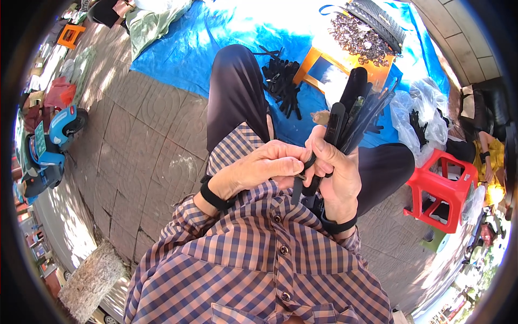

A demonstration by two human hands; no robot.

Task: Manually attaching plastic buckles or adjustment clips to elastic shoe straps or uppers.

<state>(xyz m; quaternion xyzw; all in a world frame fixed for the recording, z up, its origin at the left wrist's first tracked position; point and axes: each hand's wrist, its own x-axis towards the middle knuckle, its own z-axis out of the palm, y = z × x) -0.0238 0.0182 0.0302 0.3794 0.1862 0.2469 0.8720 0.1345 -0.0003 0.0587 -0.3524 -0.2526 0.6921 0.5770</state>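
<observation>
My right hand (337, 175) is closed around a bundle of long black straps (350, 110), which fan upward from the fist, some with rounded ends. My left hand (261, 166) meets it in front of my lap, thumb and fingers pinching a black strap end (309, 162) beside the right fingers. Below the fingertips hangs a short dark strap piece (298, 190). The fingers hide how the pinched end joins the bundle. Beyond my knees, a pile of black straps (283, 81) lies on a blue tarp (181, 51).
An orange stool (307, 65) carries a heap of small brown shiny pieces (359, 40) and dark braided bands (380, 21). Right of it lies a clear plastic bag (426, 105) with black items. A red plastic stool (442, 189) stands at right, near another person's arm (485, 156).
</observation>
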